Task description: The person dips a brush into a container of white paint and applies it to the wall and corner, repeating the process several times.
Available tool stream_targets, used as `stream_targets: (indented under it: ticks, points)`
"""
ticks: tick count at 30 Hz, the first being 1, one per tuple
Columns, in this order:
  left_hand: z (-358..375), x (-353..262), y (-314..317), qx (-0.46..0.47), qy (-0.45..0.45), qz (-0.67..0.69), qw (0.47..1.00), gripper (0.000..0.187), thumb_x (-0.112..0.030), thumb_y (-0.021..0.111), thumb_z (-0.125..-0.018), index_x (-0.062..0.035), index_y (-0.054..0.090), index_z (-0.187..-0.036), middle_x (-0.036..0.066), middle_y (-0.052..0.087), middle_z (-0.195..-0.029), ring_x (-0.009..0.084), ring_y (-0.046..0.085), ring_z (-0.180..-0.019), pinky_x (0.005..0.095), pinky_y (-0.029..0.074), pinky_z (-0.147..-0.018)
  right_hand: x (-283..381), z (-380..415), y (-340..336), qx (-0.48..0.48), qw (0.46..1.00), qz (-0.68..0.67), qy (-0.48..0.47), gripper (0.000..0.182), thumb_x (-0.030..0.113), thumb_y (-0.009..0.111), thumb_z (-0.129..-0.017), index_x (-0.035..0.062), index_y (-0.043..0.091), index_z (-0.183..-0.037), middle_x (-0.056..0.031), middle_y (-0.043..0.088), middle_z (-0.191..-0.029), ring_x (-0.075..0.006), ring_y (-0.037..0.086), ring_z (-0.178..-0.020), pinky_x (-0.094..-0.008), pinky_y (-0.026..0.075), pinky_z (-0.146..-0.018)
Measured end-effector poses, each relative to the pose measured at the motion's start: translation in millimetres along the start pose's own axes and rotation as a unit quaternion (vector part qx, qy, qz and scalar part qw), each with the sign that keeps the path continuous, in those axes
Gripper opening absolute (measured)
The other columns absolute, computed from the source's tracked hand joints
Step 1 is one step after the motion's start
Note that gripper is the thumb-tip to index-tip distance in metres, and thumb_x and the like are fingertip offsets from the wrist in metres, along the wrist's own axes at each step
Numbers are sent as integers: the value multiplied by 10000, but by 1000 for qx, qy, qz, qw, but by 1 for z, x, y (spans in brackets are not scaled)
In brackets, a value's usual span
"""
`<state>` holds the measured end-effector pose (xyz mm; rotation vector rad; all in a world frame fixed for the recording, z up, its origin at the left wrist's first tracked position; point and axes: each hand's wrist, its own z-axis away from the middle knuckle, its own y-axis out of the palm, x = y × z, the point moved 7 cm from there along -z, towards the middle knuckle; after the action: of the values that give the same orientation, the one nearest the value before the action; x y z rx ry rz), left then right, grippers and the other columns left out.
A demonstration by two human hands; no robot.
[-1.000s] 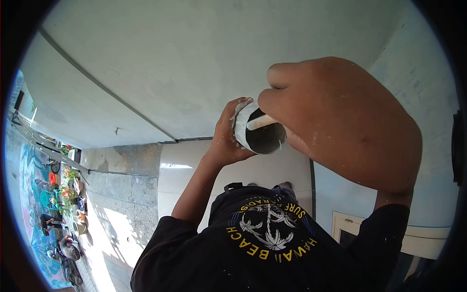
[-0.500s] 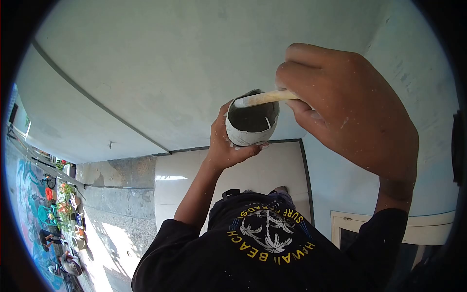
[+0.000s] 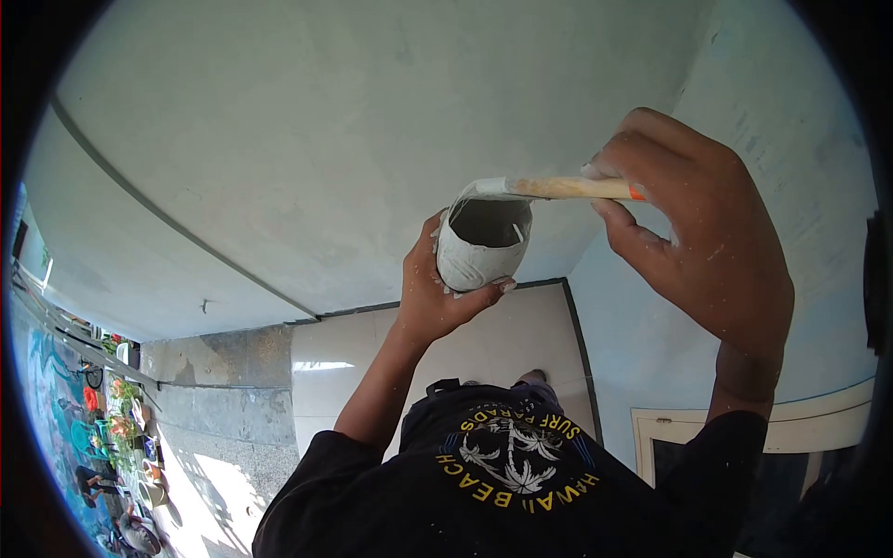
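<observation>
My left hand (image 3: 431, 296) is wrapped round a paint-spattered white cup (image 3: 476, 268), its mouth turned toward me and its inside dark. Pinched between the thumb and fingers of my right hand (image 3: 702, 223) is a paintbrush (image 3: 558, 188) with a pale wooden handle and an orange band near the fingers. The brush's white-coated end lies at the cup's upper rim; its bristles are hard to make out there. White specks dot both hands. A thin white sliver shows at the cup's right inner edge.
A pale grey-green wall (image 3: 372, 121) rises in front, with a bluish wall (image 3: 651, 307) to the right. Below are light floor tiles (image 3: 358, 349). A cream-framed window or door (image 3: 645, 437) stands lower right. Potted plants (image 3: 123, 409) and a person (image 3: 93, 482) appear far left.
My right hand has moved to the right and slid back along the handle, showing more of the brush. The brush end has risen from inside the cup to its upper rim.
</observation>
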<state>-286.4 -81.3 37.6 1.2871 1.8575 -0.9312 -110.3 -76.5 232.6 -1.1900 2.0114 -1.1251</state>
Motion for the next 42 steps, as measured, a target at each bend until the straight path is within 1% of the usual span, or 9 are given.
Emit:
stream_targets:
  ticks: [10,14,16,20,28,33,36,38,42]
  points:
    - [-4,-3,18,-7,7,27,1000,855,-228,833,-613,41,395,-1296,169,610,-1121,233,618,-1034,349,497,-889,-49,51,-3,-67,977,-148,139,175,-21,682,-712,-6,610,-872,-68,581,-772,-118,557,-670,-239,430,-558]
    - [-1,0,22,-11,21,14,1000,827,-186,820,-617,31,392,-1290,161,604,-1121,226,610,-1024,345,491,-878,-101,122,26,-228,841,-379,312,189,91,687,-825,-26,622,-958,-48,609,-812,-80,511,-638,-207,411,-548]
    - [5,7,25,-25,-3,14,1000,805,-173,811,-618,26,400,-1281,151,598,-1131,218,602,-1024,338,483,-882,-130,176,68,-297,698,-533,375,229,125,666,-858,-29,603,-1015,-57,603,-804,-87,523,-635,-199,420,-552]
    - [19,39,33,-9,-64,36,997,797,-158,805,-613,22,407,-1279,142,590,-1143,208,592,-1028,340,475,-894,-139,249,181,-236,550,-662,450,336,214,633,-899,-18,540,-1123,-61,584,-813,-100,528,-617,-232,431,-537]
    - [37,57,43,-83,-159,35,983,819,-177,820,-608,24,408,-1287,123,545,-1189,215,553,-1073,361,469,-904,-233,358,381,-238,398,-636,617,237,236,525,-939,42,566,-1070,-27,573,-785,-78,517,-600,-242,425,-510]
    - [47,75,49,-94,-190,-2,977,857,-221,842,-611,10,392,-1303,116,521,-1206,216,544,-1078,368,466,-910,-333,348,400,-221,479,-477,703,231,280,514,-947,67,603,-943,41,491,-636,-51,425,-492,-221,350,-422]
    - [32,74,75,-80,-209,-14,975,887,-243,851,-621,-5,367,-1324,120,496,-1236,217,528,-1097,372,462,-917,-408,344,418,-233,600,-358,677,274,279,534,-930,53,624,-805,3,511,-590,-92,451,-473,-274,359,-418]
    - [19,79,102,-105,-236,-2,966,882,-247,856,-628,-3,368,-1322,121,495,-1233,218,528,-1098,378,464,-915,-445,331,425,-97,688,-234,680,328,278,557,-909,10,630,-735,-79,537,-567,-176,495,-479,-360,389,-461]
    - [6,67,105,-75,-249,11,966,1064,-290,861,-659,-38,151,-1411,160,371,-1346,264,444,-1205,415,421,-988,-444,242,312,-195,738,-176,622,353,268,553,-892,-34,616,-721,-197,570,-638,-328,552,-593,-409,439,-591]
